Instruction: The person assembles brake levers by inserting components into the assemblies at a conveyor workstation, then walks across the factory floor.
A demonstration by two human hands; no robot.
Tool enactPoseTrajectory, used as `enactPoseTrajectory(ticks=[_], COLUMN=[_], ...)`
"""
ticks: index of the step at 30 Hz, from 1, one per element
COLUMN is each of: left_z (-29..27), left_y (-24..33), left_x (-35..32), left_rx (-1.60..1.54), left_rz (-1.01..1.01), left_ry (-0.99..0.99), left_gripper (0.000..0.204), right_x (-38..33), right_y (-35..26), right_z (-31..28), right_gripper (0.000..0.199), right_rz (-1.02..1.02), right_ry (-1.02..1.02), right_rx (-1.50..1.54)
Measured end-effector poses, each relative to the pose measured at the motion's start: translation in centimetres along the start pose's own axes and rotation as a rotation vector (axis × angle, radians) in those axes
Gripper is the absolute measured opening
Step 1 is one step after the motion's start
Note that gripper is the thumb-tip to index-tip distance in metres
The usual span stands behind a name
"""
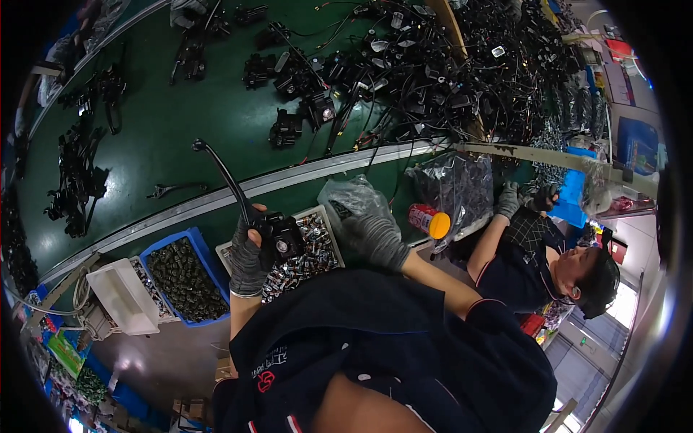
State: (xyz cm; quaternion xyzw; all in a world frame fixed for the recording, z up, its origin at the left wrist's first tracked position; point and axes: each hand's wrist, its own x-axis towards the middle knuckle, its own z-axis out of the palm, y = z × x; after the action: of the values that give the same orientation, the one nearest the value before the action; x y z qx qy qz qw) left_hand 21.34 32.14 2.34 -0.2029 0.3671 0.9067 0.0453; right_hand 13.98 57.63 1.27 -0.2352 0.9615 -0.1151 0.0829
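Note:
In my gloved left hand [247, 263] is a black brake lever assembly [284, 234], its long curved lever pointing up and away to the left. My fingers wrap around the housing end, with the bare thumb tip showing. Below it stands a white tray [333, 234] full of small shiny metal parts. My right hand [379, 242], in a grey glove, reaches into the mouth of a clear plastic bag [350, 193] beside the tray. Its fingers are hidden by the plastic and the glove's back; some dark small pieces show inside the bag.
A blue bin [189, 278] of dark small parts and a white bin [123, 296] stand left. A red jar with a yellow lid [437, 225] and a dark plastic bag [462, 191] lie right. Black assemblies crowd the green bench [195, 108] beyond a metal rail. A co-worker [534, 252] works at right.

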Motion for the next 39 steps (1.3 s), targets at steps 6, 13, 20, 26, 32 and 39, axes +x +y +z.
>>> enactPoseTrajectory(ticks=[6,13,20,26,32,39], left_z=[0.4,0.7,-0.1,0.0,1.0,4.6], left_y=[0.6,-0.2,-0.9,-1.5,-1.6,-0.8], left_x=[-0.2,0.1,-0.1,0.4,-0.1,-0.7], left_rx=[0.0,0.003,0.092,0.096,-0.064,-0.313], left_rz=[-0.014,-0.049,-0.035,-0.057,-0.095,-0.163], left_ry=[0.01,0.018,-0.002,-0.015,-0.042,-0.056], left_gripper=[0.067,0.066,0.066,0.068,0.069,0.076], right_x=[1.6,0.0,2.3,4.0,2.2,1.4], right_y=[4.2,2.6,6.1,4.6,4.7,4.4], right_z=[-8.1,-2.1,-2.3,-0.7,1.2,1.7], right_gripper=[0.019,0.017,0.031,0.052,0.064,0.055], right_rz=[-0.223,-0.415,0.307,-0.028,-0.082,-0.018], right_ry=[-0.496,-0.418,-0.334,-0.458,-0.42,-0.274], right_rx=[0.402,0.375,1.157,0.078,-0.129,-0.105])
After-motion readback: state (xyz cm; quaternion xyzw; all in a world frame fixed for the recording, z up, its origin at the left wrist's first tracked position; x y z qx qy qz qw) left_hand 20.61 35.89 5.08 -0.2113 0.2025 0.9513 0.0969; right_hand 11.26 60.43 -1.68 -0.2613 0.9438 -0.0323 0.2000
